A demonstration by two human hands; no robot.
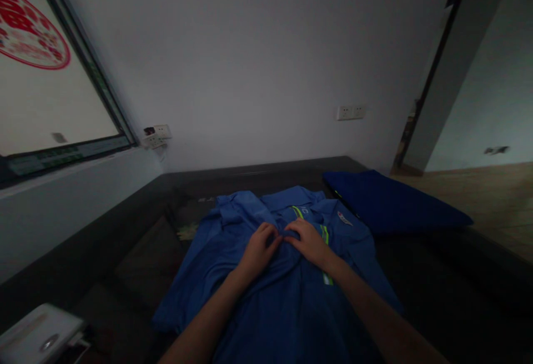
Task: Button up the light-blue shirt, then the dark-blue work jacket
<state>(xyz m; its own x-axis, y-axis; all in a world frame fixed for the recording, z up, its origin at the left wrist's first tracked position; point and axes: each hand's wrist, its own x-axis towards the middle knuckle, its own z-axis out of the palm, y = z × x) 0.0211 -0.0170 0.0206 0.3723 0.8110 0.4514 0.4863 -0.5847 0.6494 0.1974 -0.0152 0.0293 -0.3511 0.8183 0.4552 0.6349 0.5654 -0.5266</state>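
Observation:
A blue work jacket [275,308] lies spread out with its collar toward the wall. It carries yellow-green reflective strips and a small badge on the right side of the chest. My left hand [261,248] pinches the cloth at the middle of the chest, fingers closed. Right beside it, my right hand [310,242] also grips the front of the jacket between thumb and fingers. The fingertips of both hands almost meet there. Whether a button or a zip lies between them is too small and dark to tell.
Under the jacket is a dark table [137,258] pushed against the wall. A folded dark-blue cloth [400,203] rests at the right. A white device [41,333] stands at the near left. Wall sockets [350,112] and a window [54,75] surround the far side.

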